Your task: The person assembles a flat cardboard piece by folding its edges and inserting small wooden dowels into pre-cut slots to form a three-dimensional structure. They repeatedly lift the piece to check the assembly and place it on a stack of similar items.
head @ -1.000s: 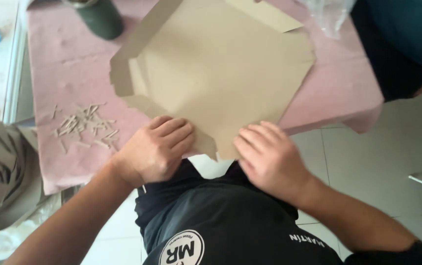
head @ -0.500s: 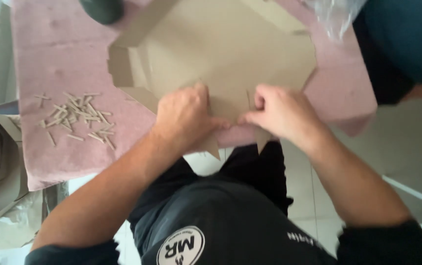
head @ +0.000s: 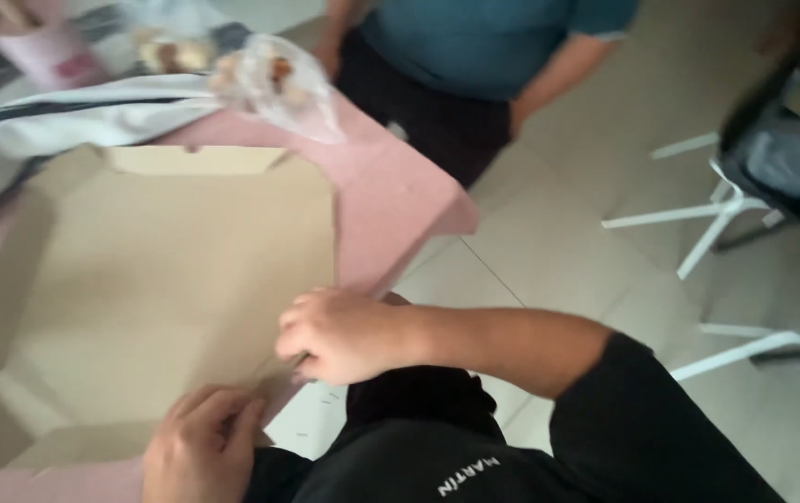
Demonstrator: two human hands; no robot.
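Observation:
A flat brown cardboard sheet with folded flaps (head: pixel 167 289) lies on a pink-covered table (head: pixel 391 200). My right hand (head: pixel 339 335) presses its fingers on the sheet's near right corner, curled over the edge. My left hand (head: pixel 200 447) grips the near edge lower left, the thumb on a flap. The sheet's side flaps stand partly raised. The picture is blurred by motion.
Another person in a teal shirt and dark trousers (head: pixel 474 56) stands at the table's far side. A clear plastic bag (head: pixel 279 79) with food lies at the table's far edge beside a white cloth (head: pixel 65 121). White chair legs (head: pixel 735 214) stand on the tiled floor at right.
The view has swung to the right, so the floor and chairs now show. My hands have moved apart along the cardboard's near edge, and the sheet has turned.

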